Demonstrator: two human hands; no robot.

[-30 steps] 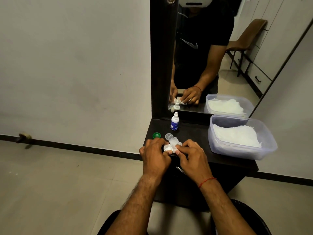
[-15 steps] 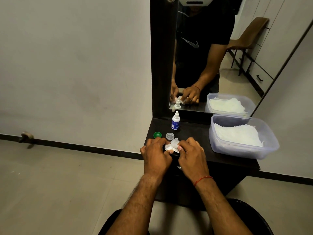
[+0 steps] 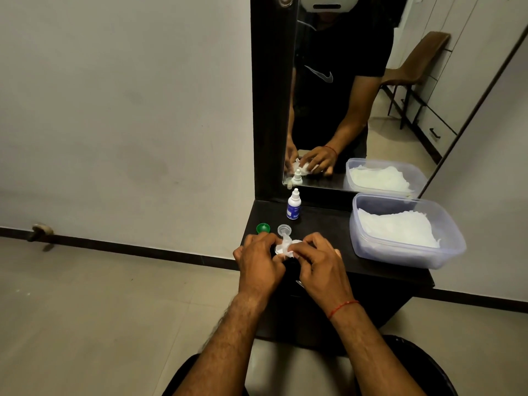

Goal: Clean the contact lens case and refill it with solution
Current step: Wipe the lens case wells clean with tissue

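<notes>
My left hand (image 3: pixel 261 264) and my right hand (image 3: pixel 320 265) meet over the front of the dark shelf (image 3: pixel 328 232). Between their fingertips is a crumpled white tissue (image 3: pixel 285 247), pressed onto something small and white that I take for the contact lens case, mostly hidden by fingers and tissue. A green cap (image 3: pixel 263 228) and a clear cap (image 3: pixel 285 230) lie just beyond my hands. The small white solution bottle (image 3: pixel 293 205) with a blue label stands upright further back, near the mirror.
A clear plastic tub (image 3: pixel 445 252) holding white tissues sits on the shelf's right side. A mirror (image 3: pixel 357 95) rises behind the shelf and reflects me. The shelf's front edge is right under my wrists; floor lies to the left.
Both hands stay on the tissue and case, with small finger shifts as the tissue is worked. The view has tilted slightly.
</notes>
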